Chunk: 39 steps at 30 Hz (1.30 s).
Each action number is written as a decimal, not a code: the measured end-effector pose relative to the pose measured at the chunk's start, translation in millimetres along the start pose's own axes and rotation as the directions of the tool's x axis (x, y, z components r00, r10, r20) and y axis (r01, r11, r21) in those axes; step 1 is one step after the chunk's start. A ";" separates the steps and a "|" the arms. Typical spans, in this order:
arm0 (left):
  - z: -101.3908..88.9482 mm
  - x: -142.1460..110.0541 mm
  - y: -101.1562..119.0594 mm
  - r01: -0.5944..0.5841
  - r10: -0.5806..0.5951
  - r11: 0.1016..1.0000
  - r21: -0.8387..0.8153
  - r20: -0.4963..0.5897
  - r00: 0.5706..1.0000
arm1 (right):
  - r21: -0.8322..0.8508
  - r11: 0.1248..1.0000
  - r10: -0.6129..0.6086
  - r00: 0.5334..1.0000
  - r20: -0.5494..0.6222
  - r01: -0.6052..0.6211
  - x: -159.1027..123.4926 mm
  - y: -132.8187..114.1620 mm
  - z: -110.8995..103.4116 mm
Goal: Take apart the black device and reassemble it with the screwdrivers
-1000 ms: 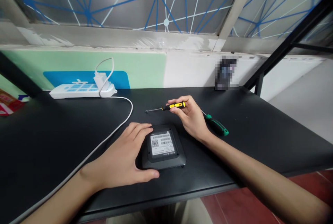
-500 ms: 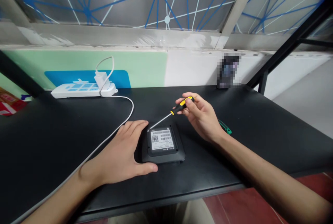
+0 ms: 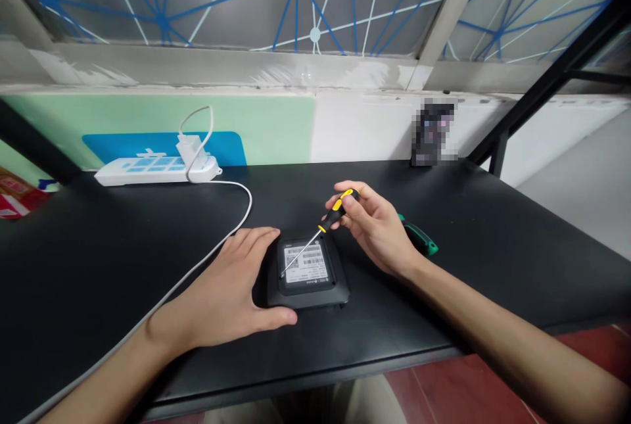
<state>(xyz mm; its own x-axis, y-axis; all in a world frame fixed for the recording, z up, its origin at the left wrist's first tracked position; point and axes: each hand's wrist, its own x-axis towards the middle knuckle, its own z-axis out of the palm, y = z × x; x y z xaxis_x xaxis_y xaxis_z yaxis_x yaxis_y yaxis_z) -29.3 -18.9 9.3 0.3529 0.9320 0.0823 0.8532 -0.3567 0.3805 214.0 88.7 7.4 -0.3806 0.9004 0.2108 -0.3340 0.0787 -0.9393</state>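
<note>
A small black electronic device (image 3: pixel 340 289) lies on the table with a white printed label (image 3: pixel 315 271) facing up. My left hand (image 3: pixel 224 296) is spread flat along its left side, fingertips by the upper left corner and thumb by the near edge. Whether it presses on the device I cannot tell. Between the thumb and fingers of my right hand (image 3: pixel 377 227) is a black-and-yellow screwdriver (image 3: pixel 336 210). Its thin shaft slants down across the label, and the tip sits at the lower left part of the device's raised panel, near a small hole.
Just behind my right wrist lies a green-and-black tool (image 3: pixel 419 236), partly hidden. A white power strip (image 3: pixel 142 171) with a plugged-in adapter stands at the back left; its white cable (image 3: pixel 197 273) runs under my left arm. A pixelated dark object (image 3: pixel 432 135) leans at the wall.
My right hand has moved the screwdriver slightly left and towards me. Its tip went from the panel's upper left corner to the lower left. My left hand stays in place.
</note>
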 end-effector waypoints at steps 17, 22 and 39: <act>-0.6 -0.3 0.7 0.013 -0.015 0.999 0.038 0.034 0.999 | -0.113 0.985 -0.123 0.988 0.088 0.133 -3.3 -4.0 2.3; 0.8 -1.0 -0.8 0.010 -0.011 0.999 0.037 0.031 0.999 | -0.133 0.977 -0.151 0.983 0.103 0.164 -4.9 -7.6 1.7; -2.3 -1.5 1.8 -0.018 0.018 1.000 0.004 -0.013 1.000 | -0.344 0.903 -0.354 0.899 -0.258 0.257 10.8 -14.3 -24.8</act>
<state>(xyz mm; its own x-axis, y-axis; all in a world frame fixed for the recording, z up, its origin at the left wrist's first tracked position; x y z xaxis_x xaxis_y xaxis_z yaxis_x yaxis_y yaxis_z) -29.1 -20.8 12.0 0.3632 0.9263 0.1007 0.8483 -0.3734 0.3754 236.0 107.8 16.5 -0.0015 0.8919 0.4521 -0.1025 0.4496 -0.8873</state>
